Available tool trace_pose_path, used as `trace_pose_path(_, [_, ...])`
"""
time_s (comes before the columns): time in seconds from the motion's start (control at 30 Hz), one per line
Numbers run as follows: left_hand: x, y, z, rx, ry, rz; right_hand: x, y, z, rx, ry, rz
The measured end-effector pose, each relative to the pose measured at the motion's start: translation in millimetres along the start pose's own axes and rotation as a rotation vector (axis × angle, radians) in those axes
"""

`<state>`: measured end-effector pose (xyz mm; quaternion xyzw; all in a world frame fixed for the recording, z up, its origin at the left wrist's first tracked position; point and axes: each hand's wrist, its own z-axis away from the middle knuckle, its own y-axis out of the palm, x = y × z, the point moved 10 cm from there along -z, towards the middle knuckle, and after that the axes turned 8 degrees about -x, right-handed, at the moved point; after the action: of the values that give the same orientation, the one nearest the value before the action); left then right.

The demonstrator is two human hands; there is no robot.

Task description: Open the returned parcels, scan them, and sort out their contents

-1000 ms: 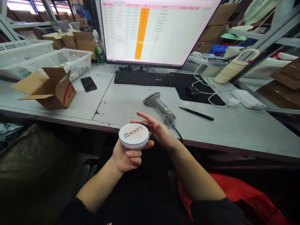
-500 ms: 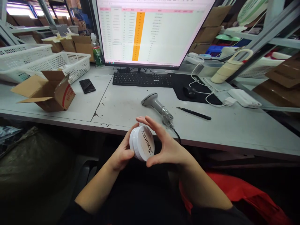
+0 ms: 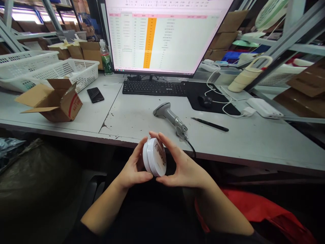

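A round white jar (image 3: pixel 154 157) with dark lettering, partly readable as "beauty", is held tilted on its side just off the desk's front edge. My left hand (image 3: pixel 134 169) is closed around its base side, thumb below and fingers behind. On the lettered lid side, my right hand (image 3: pixel 181 164) has its fingers at the upper rim and its thumb at the lower rim. The nearest thing on the desk is a grey barcode scanner (image 3: pixel 170 117), its handle wrapped in clear plastic and its cable running over the front edge.
A small open cardboard box (image 3: pixel 59 106) and a phone (image 3: pixel 95 95) are at left, before white baskets (image 3: pixel 83 73). A keyboard (image 3: pixel 153 88) lies below the monitor (image 3: pixel 172 40). A black pen-like tool (image 3: pixel 210 124), mouse (image 3: pixel 204 100) and white power bank (image 3: pixel 264 107) lie at right.
My right hand has closed in from apart onto the jar's rim. The jar has turned so its lettered face points more to the right, and my left thumb has shifted along its lower edge.
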<state>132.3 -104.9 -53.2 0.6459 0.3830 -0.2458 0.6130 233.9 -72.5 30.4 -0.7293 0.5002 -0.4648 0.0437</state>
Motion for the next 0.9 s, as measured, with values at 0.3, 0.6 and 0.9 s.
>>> trace_pose_path(0.3, [7.5,4.3,-2.6,-0.063,-0.076,0.040,-4.0,6.4,-1.4,0.114,0.009,-0.072])
trace_pose_path(0.6, [-12.4,-8.6,1.9,-0.307,0.252,-0.268,-44.0,16.9,2.1,-0.059,0.298,-0.375])
trace_pose_path(0.9, [0.0,-5.6,-9.8,-0.044,0.142,-0.340,-37.1,3.8,0.3,-0.042,0.283,-0.417])
